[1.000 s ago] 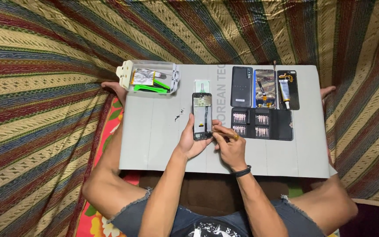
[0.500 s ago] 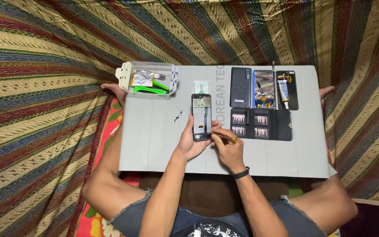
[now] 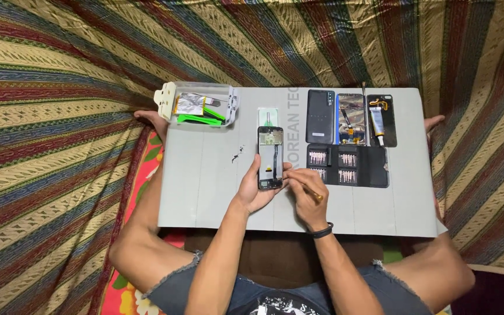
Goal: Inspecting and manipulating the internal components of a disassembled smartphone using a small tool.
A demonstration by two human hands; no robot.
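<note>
An opened smartphone (image 3: 270,153) with its inner boards exposed lies upright on a grey mat (image 3: 205,186). My left hand (image 3: 254,188) cups its lower left edge and holds it. My right hand (image 3: 305,191) grips a thin screwdriver with an orange handle (image 3: 312,193), its tip against the phone's lower right side. A black band sits on my right wrist.
A black case of screwdriver bits (image 3: 347,165) lies right of the phone. Behind it are a dark back cover (image 3: 320,116), a phone frame (image 3: 352,118) and a glue tube (image 3: 376,121). A clear box (image 3: 200,105) with green tools stands at the back left. Striped cloth surrounds the mat.
My right hand has shifted slightly lower along the phone's right edge. My left hand keeps its hold on the phone.
</note>
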